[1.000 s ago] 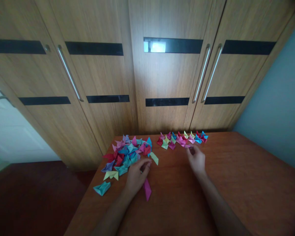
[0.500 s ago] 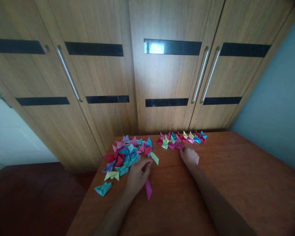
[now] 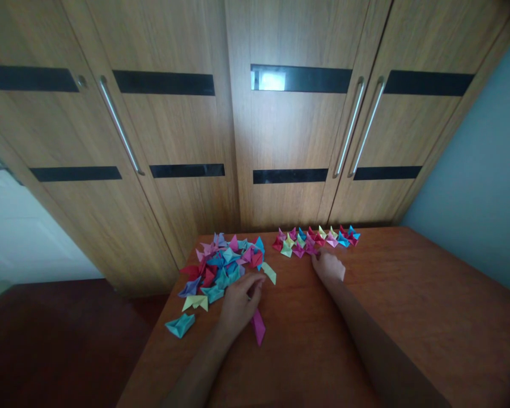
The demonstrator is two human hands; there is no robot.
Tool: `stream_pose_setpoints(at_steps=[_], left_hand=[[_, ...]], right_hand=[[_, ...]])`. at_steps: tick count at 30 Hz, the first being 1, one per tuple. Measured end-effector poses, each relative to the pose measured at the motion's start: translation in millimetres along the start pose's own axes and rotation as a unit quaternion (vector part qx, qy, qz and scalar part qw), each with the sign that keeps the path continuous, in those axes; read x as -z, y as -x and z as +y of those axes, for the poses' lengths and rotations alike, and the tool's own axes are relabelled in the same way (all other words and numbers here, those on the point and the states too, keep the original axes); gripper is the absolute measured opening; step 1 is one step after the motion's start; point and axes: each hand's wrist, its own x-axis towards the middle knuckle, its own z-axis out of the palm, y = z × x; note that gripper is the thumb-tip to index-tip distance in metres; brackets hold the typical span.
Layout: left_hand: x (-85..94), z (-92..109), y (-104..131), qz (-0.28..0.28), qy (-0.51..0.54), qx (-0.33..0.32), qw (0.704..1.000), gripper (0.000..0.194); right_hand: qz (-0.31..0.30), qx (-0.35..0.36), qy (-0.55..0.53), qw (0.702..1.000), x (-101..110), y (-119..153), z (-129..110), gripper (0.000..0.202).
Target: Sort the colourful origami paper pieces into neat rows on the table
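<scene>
Just below the middle of the frame, rests the left hand (image 3: 238, 303) beside the lower right side of a pile of folded papers (image 3: 225, 258), thumb and index finger curled close together. Cannot tell whether anything is pinched between them. Leaves a magenta strip (image 3: 259, 328) slanting out from under that hand, with a pale yellow strip (image 3: 269, 273) just beyond the fingertips.

Right of centre, reaches the right hand (image 3: 329, 267) to a magenta folded piece (image 3: 310, 247) at the near side of the grouped folded papers (image 3: 288, 247). Brings the fingertips up against it, fingers bunched (too small to tell whether clamped or merely touching). Has those papers gathered in a band along the table's far edge, close to the wooden wardrobe (image 3: 284, 204).

Toward the lower left, shows a teal folded piece (image 3: 181, 326) apart from the pile, near the slanting left edge of the table (image 3: 297, 340), and a pale yellow folded piece (image 3: 195, 302) just above it. Gives a wide stretch of brown tabletop between the forearms, and a wider one out to the right.
</scene>
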Motion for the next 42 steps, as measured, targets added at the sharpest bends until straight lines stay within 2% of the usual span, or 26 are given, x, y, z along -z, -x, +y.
stream_pose_setpoints(at_steps=[9, 17, 21, 27, 30, 33, 38, 42], left_hand=[[2.6, -2, -1, 0.008, -0.013, -0.011, 1.000, 0.022], [12.2, -14, -5, 0.032, -0.084, -0.005, 0.996, 0.023], [31.4, -21, -10, 0.070, -0.140, 0.016, 0.988, 0.023], [80.3, -38, -8, 0.120, -0.266, 0.108, 0.950, 0.027], [98.9, -50, -2, 0.098, -0.311, 0.157, 0.932, 0.031], [107.1, -60, 0, 0.054, -0.321, 0.160, 0.932, 0.034], [105.9, -68, -5, -0.013, -0.295, 0.132, 0.946, 0.032], [102.4, -70, -8, -0.037, -0.265, 0.131, 0.955, 0.031]], right_hand=[[0.015, 0.010, -0.018, 1.000, -2, 10, 6, 0.036], [-0.003, 0.043, -0.011, 0.999, -6, 32, 19, 0.030], [-0.015, 0.083, -0.015, 0.996, -3, 41, 22, 0.025], [-0.020, 0.098, -0.023, 0.995, 0, 42, 22, 0.022], [-0.025, 0.099, -0.032, 0.994, 1, 42, 22, 0.023], [-0.029, 0.103, -0.036, 0.994, 1, 42, 21, 0.024], [-0.036, 0.099, -0.044, 0.993, 2, 41, 21, 0.023], [-0.026, 0.104, -0.050, 0.993, 2, 42, 21, 0.022]])
